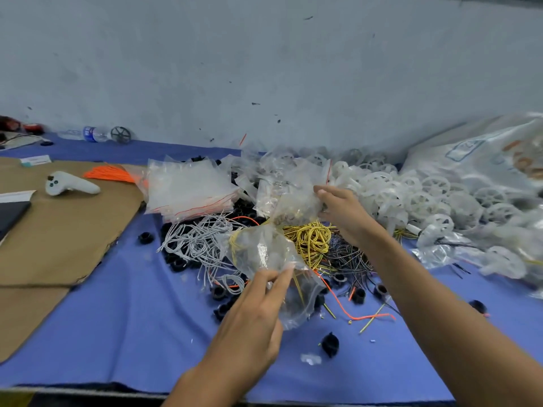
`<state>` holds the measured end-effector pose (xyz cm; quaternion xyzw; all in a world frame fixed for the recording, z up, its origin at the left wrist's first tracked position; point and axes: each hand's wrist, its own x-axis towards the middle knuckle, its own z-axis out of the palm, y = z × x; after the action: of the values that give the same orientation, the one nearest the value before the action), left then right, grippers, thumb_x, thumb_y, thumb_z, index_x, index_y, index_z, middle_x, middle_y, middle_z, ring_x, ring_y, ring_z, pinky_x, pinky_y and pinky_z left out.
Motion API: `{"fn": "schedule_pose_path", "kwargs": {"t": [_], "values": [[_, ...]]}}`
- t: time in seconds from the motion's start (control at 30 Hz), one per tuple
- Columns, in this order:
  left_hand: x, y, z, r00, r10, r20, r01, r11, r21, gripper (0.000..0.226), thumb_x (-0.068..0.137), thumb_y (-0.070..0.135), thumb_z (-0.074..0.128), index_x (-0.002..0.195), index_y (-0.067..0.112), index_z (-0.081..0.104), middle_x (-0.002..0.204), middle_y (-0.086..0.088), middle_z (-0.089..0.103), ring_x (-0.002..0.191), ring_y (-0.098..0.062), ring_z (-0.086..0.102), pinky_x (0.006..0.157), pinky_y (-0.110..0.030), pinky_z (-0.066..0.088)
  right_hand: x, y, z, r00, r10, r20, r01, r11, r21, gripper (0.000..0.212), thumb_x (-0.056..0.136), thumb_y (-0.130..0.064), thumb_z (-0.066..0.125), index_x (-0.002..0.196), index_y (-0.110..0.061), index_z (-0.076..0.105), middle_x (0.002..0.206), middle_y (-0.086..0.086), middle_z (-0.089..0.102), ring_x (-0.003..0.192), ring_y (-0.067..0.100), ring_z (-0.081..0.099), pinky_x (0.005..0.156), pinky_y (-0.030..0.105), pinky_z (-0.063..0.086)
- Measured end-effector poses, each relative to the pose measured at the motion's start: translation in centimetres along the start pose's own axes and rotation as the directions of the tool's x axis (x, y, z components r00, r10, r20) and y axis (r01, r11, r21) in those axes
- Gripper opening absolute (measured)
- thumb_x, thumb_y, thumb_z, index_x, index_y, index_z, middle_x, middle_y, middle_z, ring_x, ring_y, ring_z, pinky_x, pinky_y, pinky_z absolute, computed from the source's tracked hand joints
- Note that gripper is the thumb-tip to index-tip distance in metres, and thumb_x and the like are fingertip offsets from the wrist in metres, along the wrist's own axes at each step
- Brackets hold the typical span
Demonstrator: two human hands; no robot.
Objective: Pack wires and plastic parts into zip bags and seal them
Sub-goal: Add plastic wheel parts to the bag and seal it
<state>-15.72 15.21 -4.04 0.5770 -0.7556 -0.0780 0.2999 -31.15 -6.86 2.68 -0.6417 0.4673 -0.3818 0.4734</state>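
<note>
My left hand point(252, 312) pinches the near edge of a clear zip bag point(264, 254) with yellow wire showing inside it. My right hand point(340, 212) holds a second clear zip bag point(288, 198) lifted above the pile. Under both bags lie tangled yellow wires point(311, 239), white wires point(199, 242), thin black wires point(349, 257) and a loose orange wire point(346, 306). Small black plastic parts point(330, 343) are scattered on the blue cloth point(141, 333). White plastic wheels point(426, 195) are heaped at the right.
A stack of unused zip bags point(188, 186) lies behind the white wires. A brown cardboard sheet point(58, 224) at the left carries a white controller point(70, 185) and orange wires point(111, 174). A big printed plastic sack point(484, 148) sits far right. A water bottle point(88, 133) lies by the wall.
</note>
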Motion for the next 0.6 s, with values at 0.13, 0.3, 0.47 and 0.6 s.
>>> {"fn": "schedule_pose_path", "kwargs": {"t": [0.13,0.3,0.47,0.6], "values": [[0.0,0.3,0.1,1.0,-0.012,0.004,0.012,1.0,0.015,0.087,0.085,0.005,0.049,0.155,0.035,0.006,0.133,0.017,0.025,0.094,-0.005,0.041,0.075,-0.016,0.032,2.0,-0.5,-0.7,0.987,0.028,-0.159,-0.023,0.999,0.033,0.046,0.097,0.002,0.045,0.143,0.0,0.041,0.149,0.016,0.042,0.133,0.026,0.045,0.11,0.042,0.042],[-0.1,-0.2,0.0,1.0,-0.014,-0.017,0.014,1.0,-0.001,0.086,0.087,0.008,0.047,0.152,0.041,0.002,0.13,0.02,0.023,0.101,-0.002,0.04,0.079,-0.02,0.041,4.9,-1.3,0.1,0.972,0.02,-0.234,0.015,0.989,0.147,0.047,0.091,0.006,0.051,0.138,0.001,0.048,0.142,0.014,0.049,0.126,0.025,0.052,0.104,0.04,0.048],[0.4,-0.2,-0.4,1.0,-0.011,0.005,0.011,1.0,-0.003,0.087,0.089,0.008,0.048,0.155,0.039,-0.001,0.133,0.021,0.018,0.092,0.0,0.032,0.077,-0.014,0.031,8.1,-3.3,-0.7,0.934,0.04,-0.354,0.179,0.807,0.562,0.04,0.094,0.008,0.05,0.134,0.006,0.048,0.107,0.012,0.058,0.089,0.014,0.062,0.068,0.019,0.056],[1.0,-0.1,-0.6,1.0,-0.004,0.01,0.004,1.0,-0.022,0.09,0.085,0.008,0.052,0.153,0.04,0.003,0.132,0.02,0.019,0.103,0.001,0.038,0.08,-0.019,0.044,11.6,-3.8,0.2,0.951,0.004,-0.308,0.174,0.819,0.547,0.034,0.094,0.006,0.05,0.123,-0.013,0.049,0.095,0.007,0.053,0.077,0.019,0.056,0.073,0.024,0.053]]}}
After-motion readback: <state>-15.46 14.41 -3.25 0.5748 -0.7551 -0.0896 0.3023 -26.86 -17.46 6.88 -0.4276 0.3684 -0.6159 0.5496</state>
